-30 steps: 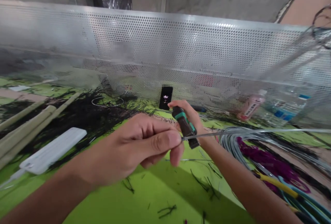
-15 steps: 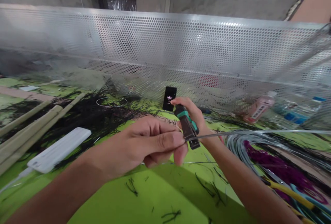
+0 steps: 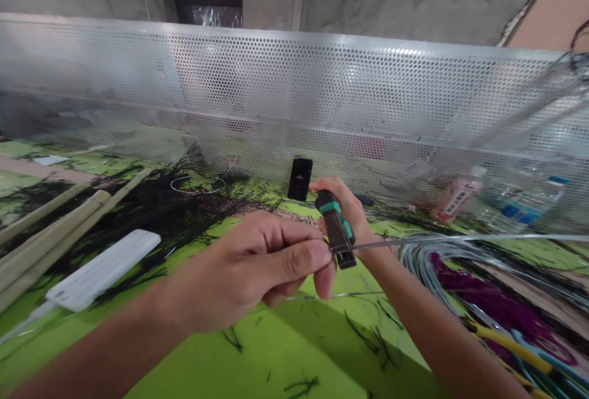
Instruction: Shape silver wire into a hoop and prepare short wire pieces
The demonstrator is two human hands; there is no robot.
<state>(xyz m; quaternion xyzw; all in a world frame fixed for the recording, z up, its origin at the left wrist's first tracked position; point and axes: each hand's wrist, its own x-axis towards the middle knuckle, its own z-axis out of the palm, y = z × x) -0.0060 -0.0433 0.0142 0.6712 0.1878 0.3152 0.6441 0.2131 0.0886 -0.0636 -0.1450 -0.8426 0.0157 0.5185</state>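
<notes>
My left hand (image 3: 267,264) is closed, its thumb and fingertips pinching a grey metal wire (image 3: 381,243) right beside the tool's jaws. My right hand (image 3: 347,202) is wrapped round pliers (image 3: 338,233) with black and green grips, mostly seen from above. The dark jaws lie across the wire, touching it close to my left thumb; whether they are fully closed on it is hard to see. From there the wire runs off to the right edge. A second thin length of wire (image 3: 354,294) passes lower, below my left fingers.
A phone (image 3: 299,179) leans against the perforated metal panel (image 3: 322,80). Black bristly strands (image 3: 184,209), pale sticks (image 3: 69,233) and a white power bank (image 3: 103,270) lie left. On the right are coiled wire (image 3: 421,264), purple thread (image 3: 488,294), yellow-handled tools (image 3: 515,344) and bottles (image 3: 458,196).
The whole view shifts slightly. Both hands stay together at the wire with the pliers across it. The phone screen has grown dimmer.
</notes>
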